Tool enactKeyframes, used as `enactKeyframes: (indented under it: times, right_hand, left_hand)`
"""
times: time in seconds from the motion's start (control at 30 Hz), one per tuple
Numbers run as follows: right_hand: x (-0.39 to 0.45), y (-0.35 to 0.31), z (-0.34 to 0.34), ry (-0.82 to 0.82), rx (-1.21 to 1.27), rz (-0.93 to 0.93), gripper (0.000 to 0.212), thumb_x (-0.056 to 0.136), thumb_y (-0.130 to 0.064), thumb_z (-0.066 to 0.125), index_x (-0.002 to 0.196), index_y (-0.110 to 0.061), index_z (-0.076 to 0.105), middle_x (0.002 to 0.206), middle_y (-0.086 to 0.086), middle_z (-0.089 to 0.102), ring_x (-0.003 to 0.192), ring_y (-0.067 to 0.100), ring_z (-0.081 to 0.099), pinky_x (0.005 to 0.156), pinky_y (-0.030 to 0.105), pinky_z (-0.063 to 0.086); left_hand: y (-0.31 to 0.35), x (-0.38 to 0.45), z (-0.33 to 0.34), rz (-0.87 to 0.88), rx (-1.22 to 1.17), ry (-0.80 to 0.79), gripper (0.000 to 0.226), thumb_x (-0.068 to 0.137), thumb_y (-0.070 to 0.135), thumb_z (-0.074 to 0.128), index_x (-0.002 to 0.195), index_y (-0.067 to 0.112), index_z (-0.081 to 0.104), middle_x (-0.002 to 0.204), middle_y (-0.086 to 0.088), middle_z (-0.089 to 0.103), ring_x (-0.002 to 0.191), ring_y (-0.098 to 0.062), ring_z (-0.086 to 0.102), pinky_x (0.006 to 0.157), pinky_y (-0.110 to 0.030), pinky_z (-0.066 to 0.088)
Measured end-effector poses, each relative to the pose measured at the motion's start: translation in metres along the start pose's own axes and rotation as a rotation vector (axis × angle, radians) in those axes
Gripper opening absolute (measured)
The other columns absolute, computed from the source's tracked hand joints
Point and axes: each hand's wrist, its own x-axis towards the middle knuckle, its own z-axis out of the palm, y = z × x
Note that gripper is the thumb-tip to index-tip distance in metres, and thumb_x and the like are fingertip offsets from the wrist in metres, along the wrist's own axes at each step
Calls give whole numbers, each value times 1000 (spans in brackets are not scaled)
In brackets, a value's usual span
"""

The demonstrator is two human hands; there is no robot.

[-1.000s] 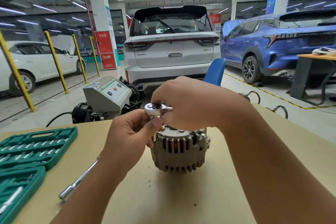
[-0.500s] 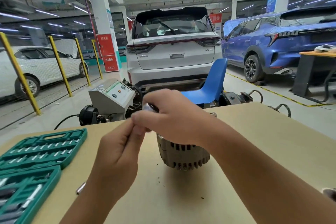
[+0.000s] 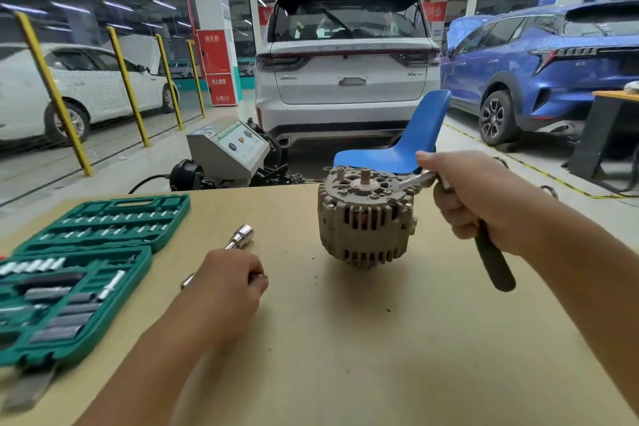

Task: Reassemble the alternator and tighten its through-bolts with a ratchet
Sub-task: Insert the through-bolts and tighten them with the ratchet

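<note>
The alternator [image 3: 366, 216] stands on end near the middle of the tan workbench [image 3: 345, 339], its finned grey housing upright and its rear cover with the short central stud facing up; no maker's mark can be read on it. The right hand [image 3: 484, 197] is wrapped around the ratchet [image 3: 484, 245], whose chrome head lies over the right edge of the alternator's top while the dark handle slants down and toward the camera; the fingers hide the neck of the tool, and whether a socket sits on a through-bolt cannot be told. The left hand [image 3: 230, 282] rests on the bench well left of the alternator, fingers curled over the near end of a chrome extension bar with socket [image 3: 238, 240]; it seems to pinch the bar, though the knuckles cover the contact. An open green socket set case [image 3: 86, 266] lies at the left, cut off by the frame edge, its bits too blurred to read. Beyond the bench stand a grey test machine [image 3: 230, 152], a blue chair [image 3: 408, 145], a white SUV [image 3: 345, 69] with a small tailgate badge that looks like "X6", a blue SUV [image 3: 546, 69] and a red pillar sign [image 3: 218, 69] with unreadable characters.
</note>
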Motion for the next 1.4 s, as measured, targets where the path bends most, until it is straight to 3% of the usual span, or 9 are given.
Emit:
enactKeyframes:
  times: [0.13,0.3,0.4,0.47,0.63,0.9,1.03,1.2,1.4]
  right_hand:
    - [-8,32,19,-421,302,114,33,94,-32,51,102,-9,73,66,7,48,47,15,32,44,26,33]
    - [-12,64,34,-631,529,163,37,93,-18,45,115,-5,72,74,12,52,48,16,37,47,27,36]
    - [-12,77,41,-687,618,164,35,94,-16,46,116,-6,71,75,14,53,46,16,39,48,26,37]
    - [-11,81,43,-728,669,150,33,93,-15,49,119,-8,69,76,15,54,47,16,41,49,27,37]
    - [-13,85,45,-812,729,89,41,90,-13,64,131,-11,62,79,17,56,48,17,46,50,27,39]
    - [-35,81,81,-776,780,81,18,92,-15,63,109,-16,62,77,14,56,46,15,45,48,26,36]
    - [-37,65,102,-628,979,73,9,96,-16,54,105,-15,57,75,11,56,46,13,43,46,25,38]
    - [-30,67,126,-411,389,150,17,98,-16,65,113,-8,63,78,16,70,51,21,58,52,33,54]
    - [1,90,161,-116,-300,-22,21,87,-32,75,99,-33,58,95,6,70,68,18,72,50,31,58]
  left_hand:
    - [9,1,11,28,66,-160,15,93,30,62,97,34,76,95,17,63,92,-5,60,80,-22,49]
    - [17,-2,12,32,14,-132,23,92,42,67,114,36,70,92,16,55,81,1,53,64,-11,36]
    - [20,-8,9,107,108,60,44,86,65,63,125,45,62,98,18,52,81,-3,55,68,-26,43]
    - [30,-16,9,295,-105,187,44,86,71,58,120,44,66,97,22,57,76,-7,57,65,-26,44]
    - [62,-27,26,546,-445,208,42,98,52,54,118,21,74,94,15,67,76,-11,59,69,-29,48]
    - [57,-23,9,599,-436,359,18,94,17,66,84,6,76,68,3,64,63,-9,54,63,-21,44]
    - [15,-13,-13,340,-411,378,20,96,17,66,84,6,77,62,2,61,60,-11,51,57,-21,39]
    - [-38,-10,-20,-130,-158,265,25,97,35,70,79,18,75,66,0,65,60,-16,61,57,-29,49]
    - [-15,-3,1,-274,190,108,16,87,42,63,84,26,66,79,5,61,66,-16,58,53,-27,41]
